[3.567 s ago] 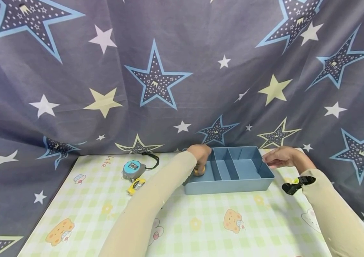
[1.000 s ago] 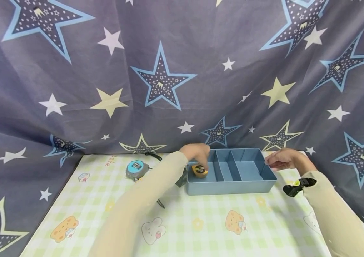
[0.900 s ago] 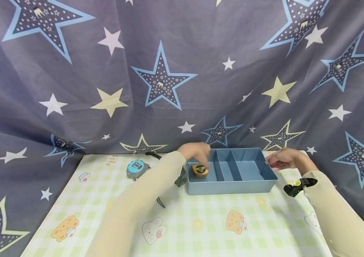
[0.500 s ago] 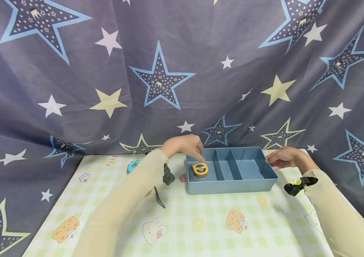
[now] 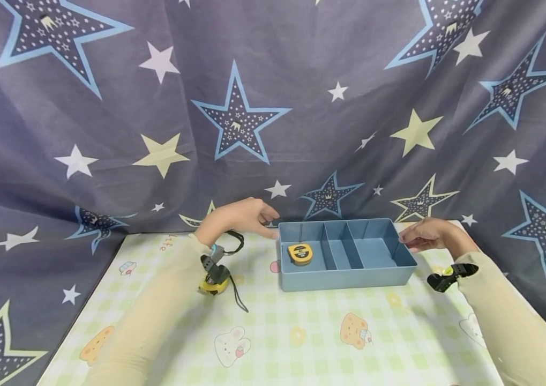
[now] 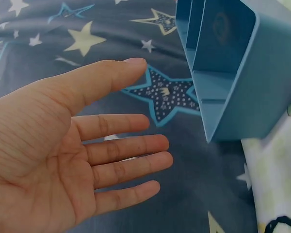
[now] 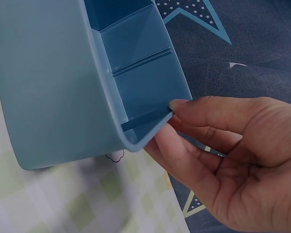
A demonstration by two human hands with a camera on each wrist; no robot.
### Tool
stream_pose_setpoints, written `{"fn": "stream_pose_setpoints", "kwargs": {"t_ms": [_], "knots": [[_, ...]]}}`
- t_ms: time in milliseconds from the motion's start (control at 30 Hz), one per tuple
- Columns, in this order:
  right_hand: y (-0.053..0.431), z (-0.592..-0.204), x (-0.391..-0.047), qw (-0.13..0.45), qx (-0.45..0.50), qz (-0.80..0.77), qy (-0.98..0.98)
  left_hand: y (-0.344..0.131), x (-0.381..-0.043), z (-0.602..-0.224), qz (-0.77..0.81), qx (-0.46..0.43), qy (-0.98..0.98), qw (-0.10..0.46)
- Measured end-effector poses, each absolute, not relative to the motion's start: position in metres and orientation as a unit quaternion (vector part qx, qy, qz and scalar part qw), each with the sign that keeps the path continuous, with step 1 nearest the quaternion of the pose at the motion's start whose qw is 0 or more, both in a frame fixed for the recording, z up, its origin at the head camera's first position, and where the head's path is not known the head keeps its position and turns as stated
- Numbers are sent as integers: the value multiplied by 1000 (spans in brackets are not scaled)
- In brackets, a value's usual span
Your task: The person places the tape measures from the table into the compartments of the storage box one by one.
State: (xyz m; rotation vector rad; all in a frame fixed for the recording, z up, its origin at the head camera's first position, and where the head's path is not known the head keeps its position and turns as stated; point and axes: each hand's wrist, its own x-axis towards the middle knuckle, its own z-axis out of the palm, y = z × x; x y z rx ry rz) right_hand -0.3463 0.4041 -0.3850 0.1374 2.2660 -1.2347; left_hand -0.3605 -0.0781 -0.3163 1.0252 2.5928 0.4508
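1. A blue box point(image 5: 347, 280) sits on the table point(image 5: 297, 359), with a yellow tape measure point(image 5: 300, 254) in its left part.
2. The right hand point(image 5: 427, 234) pinches the box's right rim. The left hand point(image 5: 248, 216) is near the other end, fingers straight, holding nothing.
3. The box looks light and stiff; its end walls seem good to hold.

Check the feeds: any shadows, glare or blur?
Head: bright, soft shadow on the tablecloth beside the right forearm, label of the boxed tape measure too small to read; both wrists: dimmer, no strong blur or glare on the blue tray; right wrist: soft-edged shadow beside the tray.
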Motion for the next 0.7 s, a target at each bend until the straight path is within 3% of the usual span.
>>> {"fn": "stream_pose_setpoints", "kwargs": {"t_ms": [400,700], "knots": [[403,-384,-347,289,55,-469,833,-108,-349,-325,92,324,921,194],[404,-383,-349,293,53,-470,831,-123,-346,-343,65,321,905,273]]}}
